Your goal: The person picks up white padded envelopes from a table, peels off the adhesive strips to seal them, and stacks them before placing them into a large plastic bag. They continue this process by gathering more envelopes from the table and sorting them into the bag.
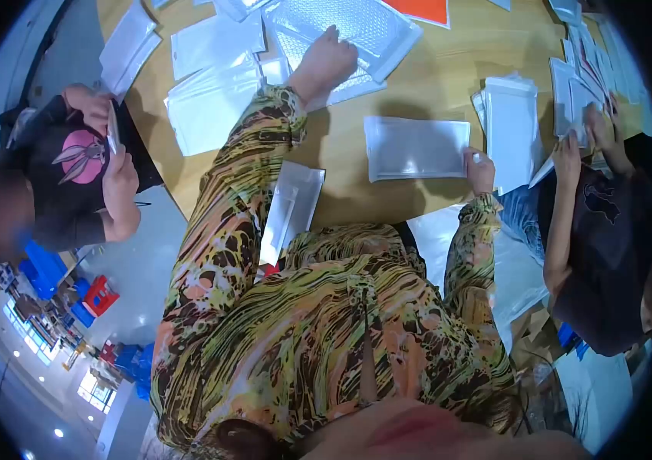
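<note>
My left hand reaches to the far side of the table, its fingers curled down onto a clear bubble-wrap envelope. Nearer to me, my right hand is closed at the right edge of a white padded envelope, which lies flat on the table. Beside my left forearm is a spread pile of white envelopes. Another white envelope sits at the table edge, partly behind my left sleeve. Just right of my right hand stands a stack of white envelopes.
The wooden table has an orange sheet at its far edge. On the left a person in a dark shirt holds a thin envelope. At right another person handles envelopes. Blue and red bins stand beyond.
</note>
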{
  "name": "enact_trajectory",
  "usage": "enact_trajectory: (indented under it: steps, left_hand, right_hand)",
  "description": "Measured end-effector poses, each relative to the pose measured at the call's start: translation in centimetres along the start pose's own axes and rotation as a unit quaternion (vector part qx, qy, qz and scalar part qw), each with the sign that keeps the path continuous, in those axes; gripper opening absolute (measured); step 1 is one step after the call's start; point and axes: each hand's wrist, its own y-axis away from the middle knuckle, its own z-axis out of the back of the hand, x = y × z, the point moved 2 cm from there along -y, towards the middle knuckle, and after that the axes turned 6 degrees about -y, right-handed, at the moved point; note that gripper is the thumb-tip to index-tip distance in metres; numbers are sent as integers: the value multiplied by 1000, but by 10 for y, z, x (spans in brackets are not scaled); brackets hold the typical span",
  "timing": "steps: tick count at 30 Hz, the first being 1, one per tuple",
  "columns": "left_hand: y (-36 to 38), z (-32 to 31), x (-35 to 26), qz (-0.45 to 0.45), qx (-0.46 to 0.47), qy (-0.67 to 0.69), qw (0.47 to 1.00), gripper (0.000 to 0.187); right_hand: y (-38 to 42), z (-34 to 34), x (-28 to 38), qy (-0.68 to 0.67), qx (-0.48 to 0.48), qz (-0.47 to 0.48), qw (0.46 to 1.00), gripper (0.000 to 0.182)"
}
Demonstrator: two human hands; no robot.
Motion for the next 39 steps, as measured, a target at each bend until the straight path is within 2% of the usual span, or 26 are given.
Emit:
enact_trajectory:
  steps: [1, 3, 5, 6, 7, 8, 9, 10, 12, 15, 17, 18, 19, 20, 21, 23, 24, 25, 27, 29, 31, 33, 34, 35, 36, 39]
  left_hand:
    - [3, 4, 2, -11, 95, 5, 995, 17]
    - [5, 19, 6, 23, -86, 43, 995, 15]
    - [9, 63, -5, 77, -188, 107, 973, 20]
    - [20, 89, -11, 77, -233, 154, 957, 24]
    - [38, 114, -16, 80, -273, 198, 938, 27]
    - [58, 133, -22, 92, -310, 195, 926, 30]
    - [76, 149, -26, 100, -348, 195, 911, 33]
    - [98, 162, -25, 116, -337, 186, 916, 33]
    - [148, 185, -30, 161, -325, 104, 926, 36]
    - [196, 197, -54, 249, -188, 132, 941, 37]
    - [219, 149, -87, 305, -11, 110, 946, 42]
    - [222, 128, -98, 334, 74, 188, 921, 45]
    - [234, 101, -114, 346, 126, 291, 883, 46]
    - [245, 72, -123, 313, 102, 422, 845, 49]
    - [246, 62, -130, 289, 123, 426, 848, 52]
    - [249, 22, -145, 238, 155, 460, 841, 58]
    - [246, 24, -141, 198, 70, 442, 872, 57]
    - [236, 36, -128, 184, 103, 368, 905, 60]
    - [234, 16, -116, 174, 78, 242, 951, 65]
    - [229, -19, -114, 127, 67, 175, 974, 73]
    - [218, -18, -109, 112, 78, 145, 980, 75]
    - [213, 9, -101, 110, 55, 93, 988, 41]
    - [206, 4, -102, 94, 50, 87, 991, 41]
    - [199, -8, -97, 85, 61, 77, 992, 27]
    - [195, -13, -91, 76, 68, 67, 993, 14]
    - [203, 1, -79, 76, 16, 140, 987, 10]
  right_hand:
    - [4, -1, -8, 2, 4, 0, 1000, 32]
    - [2, -2, -14, -8, -13, 37, 999, 30]
    - [-11, -2, -29, 162, -34, -12, 986, 38]
    - [-10, 5, -27, -36, 40, -9, 999, 42]
    - [-28, 2, -50, 21, -10, -9, 1000, 40]
    - [-28, 2, -44, -101, 17, 57, 993, 36]
    - [-12, 7, -6, -146, 38, -6, 989, 34]
    - [-17, 2, 4, -124, 29, 29, 991, 33]
    - [-14, 0, 21, -78, 120, -6, 990, 49]
    - [-16, -7, 35, 146, 65, -6, 987, 65]
    - [-27, -10, 21, 329, -1, 61, 942, 69]
    - [-64, -13, -22, 149, 88, 67, 983, 67]
    - [-66, -15, -20, 125, 100, 64, 985, 68]
    - [-68, -17, -18, 101, 111, 60, 987, 68]
    - [-41, -5, 22, 143, 85, 47, 985, 68]
    - [-45, 1, 18, 131, 32, -3, 991, 62]
    - [-18, 3, 46, 44, 19, 133, 990, 67]
    - [-39, 4, 24, 39, 43, 126, 990, 65]
    - [-57, 7, 11, 179, -23, 133, 975, 59]
    - [-57, 2, 5, 217, -88, 121, 965, 48]
    - [-43, 6, 24, 231, -73, 71, 968, 45]
    - [-37, 8, 35, 247, -86, 72, 963, 38]
    - [-37, 6, 34, 230, -102, 61, 966, 36]
    - [-32, 1, 42, 181, -97, 22, 979, 35]
    - [-57, 0, 20, 211, -58, 75, 973, 33]
    - [-104, -9, -32, 202, -111, 30, 973, 51]
